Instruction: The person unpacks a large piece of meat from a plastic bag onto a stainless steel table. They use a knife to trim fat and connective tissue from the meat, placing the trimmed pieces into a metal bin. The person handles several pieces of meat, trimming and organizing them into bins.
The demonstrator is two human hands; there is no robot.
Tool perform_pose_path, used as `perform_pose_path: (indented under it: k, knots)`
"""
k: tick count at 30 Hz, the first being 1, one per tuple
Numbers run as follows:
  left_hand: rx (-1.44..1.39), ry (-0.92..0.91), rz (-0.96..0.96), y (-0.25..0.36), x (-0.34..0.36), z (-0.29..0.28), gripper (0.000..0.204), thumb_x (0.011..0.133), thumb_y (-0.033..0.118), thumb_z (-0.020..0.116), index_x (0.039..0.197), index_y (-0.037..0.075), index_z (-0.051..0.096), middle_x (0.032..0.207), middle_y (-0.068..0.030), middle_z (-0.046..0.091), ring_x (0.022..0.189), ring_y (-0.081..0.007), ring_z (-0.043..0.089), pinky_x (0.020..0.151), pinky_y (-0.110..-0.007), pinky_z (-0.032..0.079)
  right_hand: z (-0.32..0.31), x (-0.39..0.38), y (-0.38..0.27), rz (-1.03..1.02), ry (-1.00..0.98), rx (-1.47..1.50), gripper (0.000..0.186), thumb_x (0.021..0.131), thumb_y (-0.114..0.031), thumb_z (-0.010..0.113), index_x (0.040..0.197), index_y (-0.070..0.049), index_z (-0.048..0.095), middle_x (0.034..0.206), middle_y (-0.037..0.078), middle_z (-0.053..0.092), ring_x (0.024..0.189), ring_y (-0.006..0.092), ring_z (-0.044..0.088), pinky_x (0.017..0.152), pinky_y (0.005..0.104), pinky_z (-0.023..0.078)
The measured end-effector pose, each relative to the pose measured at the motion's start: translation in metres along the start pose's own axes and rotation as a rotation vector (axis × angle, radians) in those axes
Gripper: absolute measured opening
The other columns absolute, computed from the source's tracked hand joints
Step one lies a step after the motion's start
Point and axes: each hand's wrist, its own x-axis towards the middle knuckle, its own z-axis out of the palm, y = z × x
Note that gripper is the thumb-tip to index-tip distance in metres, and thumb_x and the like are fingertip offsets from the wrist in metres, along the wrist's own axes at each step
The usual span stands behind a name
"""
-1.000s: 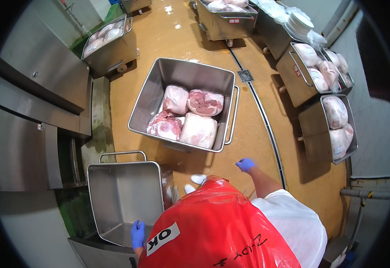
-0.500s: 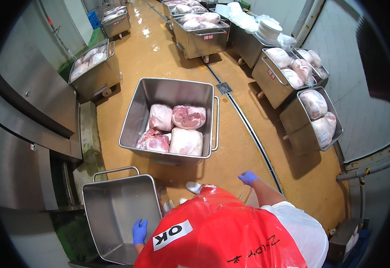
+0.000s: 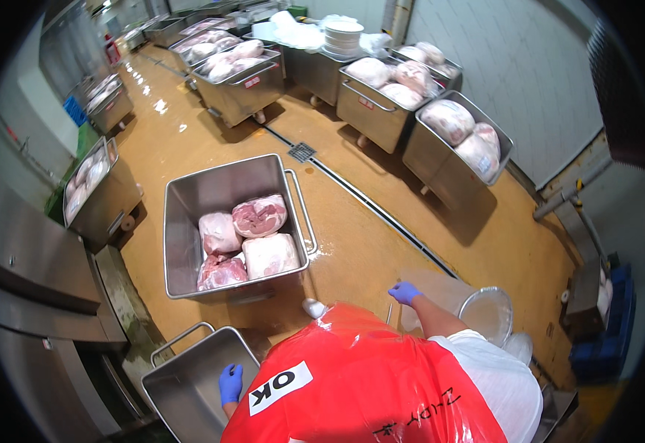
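My left hand (image 3: 230,383), in a blue glove, hangs over the near steel cart (image 3: 190,387), its fingers loosely apart and holding nothing. My right hand (image 3: 405,293), also blue-gloved, is out to the right with fingers curled in; nothing shows in them. Beside it stands a pale round see-through container (image 3: 487,314), blurred. Ahead, another steel cart (image 3: 297,275) holds large cuts of meat: a pale block (image 3: 271,255), a red-faced piece (image 3: 259,215) and others. Neither hand touches the meat. A red apron (image 3: 367,376) covers my front.
Steel carts of wrapped meat stand along the right, such as a tilted-looking one (image 3: 448,166), and at the left wall (image 3: 105,196). A drain channel (image 3: 381,214) crosses the wet orange floor. Stacked white tubs (image 3: 342,37) sit at the back. Blue crates (image 3: 606,325) lie far right.
My view has turned to the right, so the carts shift left in the picture. The round see-through container has come into view by my right hand. Both hands keep much the same pose.
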Motion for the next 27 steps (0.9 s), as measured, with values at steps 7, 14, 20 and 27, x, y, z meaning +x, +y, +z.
perform_pose_path:
  k: [7,14,20,27]
  knots:
    - [0.164,-0.082,0.196,0.035,0.044,-0.023,0.058,0.09,0.038,0.071,0.129,-0.004,0.063,0.122,-0.0234,0.069,0.113,-0.0305,0.067,0.096,-0.039,0.052,0.043,-0.018,0.066,0.029,0.07,-0.04,0.049,0.091,-0.047,0.057,0.095,-0.002,0.076,0.083,0.018,0.075,0.073,0.0284,0.073,0.077,0.0405,0.057]
    - [0.124,-0.183,0.155,0.03,0.087,-0.025,0.055,0.092,0.035,0.07,0.13,-0.005,0.062,0.127,-0.0224,0.067,0.117,-0.0308,0.066,0.1,-0.038,0.051,0.058,-0.022,0.076,0.057,0.074,-0.037,0.055,0.092,-0.05,0.055,0.089,0.001,0.075,0.081,0.018,0.074,0.073,0.0297,0.073,0.076,0.0427,0.057]
    - [0.22,-0.085,0.184,0.058,0.057,-0.03,0.062,0.092,0.042,0.069,0.132,-0.005,0.061,0.132,-0.0242,0.064,0.124,-0.0342,0.062,0.106,-0.04,0.047,0.046,-0.012,0.048,0.091,0.035,0.201,0.041,0.092,-0.039,0.062,0.094,0.0,0.074,0.08,0.015,0.072,0.067,0.0243,0.069,0.065,0.0399,0.055]
    - [0.108,0.06,0.08,0.04,0.01,-0.03,0.061,0.09,0.042,0.071,0.131,-0.003,0.062,0.115,-0.0238,0.071,0.105,-0.03,0.069,0.093,-0.039,0.053,0.028,0.018,0.021,0.086,-0.003,0.261,0.04,0.091,-0.036,0.066,0.11,-0.001,0.07,0.083,0.008,0.069,0.063,0.0185,0.064,0.053,0.033,0.047]
